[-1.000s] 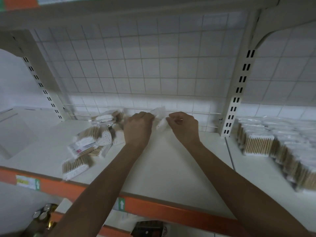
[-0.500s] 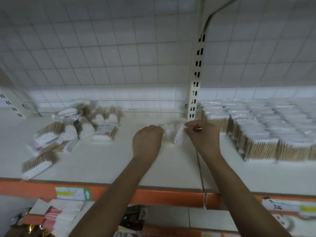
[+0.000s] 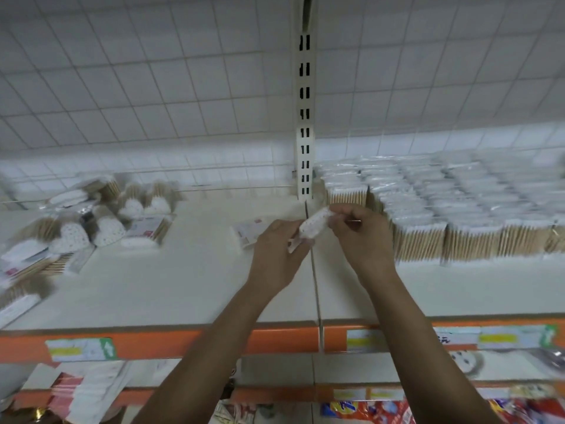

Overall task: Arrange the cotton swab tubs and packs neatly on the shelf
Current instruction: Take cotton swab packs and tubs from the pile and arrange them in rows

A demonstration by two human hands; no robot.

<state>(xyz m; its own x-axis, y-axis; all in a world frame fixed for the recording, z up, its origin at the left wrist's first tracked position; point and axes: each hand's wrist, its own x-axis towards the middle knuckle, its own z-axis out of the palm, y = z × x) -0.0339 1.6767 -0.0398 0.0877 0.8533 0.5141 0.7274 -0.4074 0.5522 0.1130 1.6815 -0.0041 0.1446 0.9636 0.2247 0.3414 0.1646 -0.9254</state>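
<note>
Left hand (image 3: 276,255) and right hand (image 3: 362,237) each grip one pack (image 3: 315,226) between them; placing step, I judge; next it needs squaring against the rows (image 3: 458,209) at 3 o'clock.

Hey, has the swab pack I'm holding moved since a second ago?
Yes. The pack moved right: it was well left of the slotted post, now it is just below the post's foot.

I cannot read the labels (image 3: 81,349) on the shelf edge (image 3: 275,338); blur smears them. The loose packs (image 3: 73,234) at left run off the frame. The left hand (image 3: 275,258) covers the held pack's (image 3: 315,224) lower end.
</note>
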